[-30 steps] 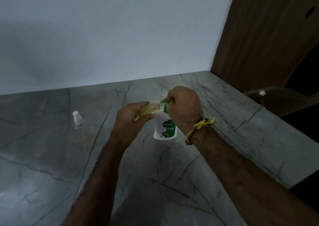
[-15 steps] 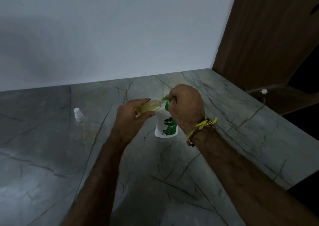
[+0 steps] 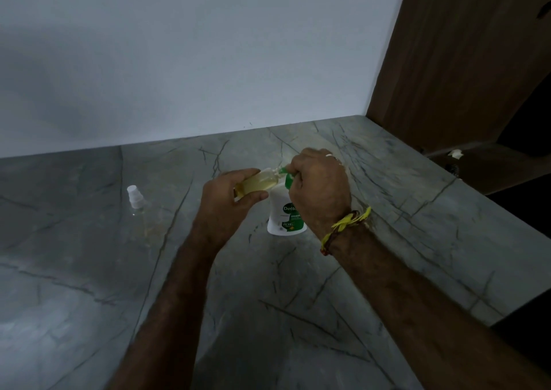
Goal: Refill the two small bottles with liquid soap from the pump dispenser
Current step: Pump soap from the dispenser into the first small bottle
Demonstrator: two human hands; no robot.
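My left hand (image 3: 226,202) grips the small bottle (image 3: 257,183), lying nearly level, its mouth pointing right at the green nozzle of the pump dispenser (image 3: 284,214). My right hand (image 3: 319,190) curls over the pump head, hiding it. The second bottle (image 3: 136,199) stands well left of the dispenser; its clear body is hard to see.
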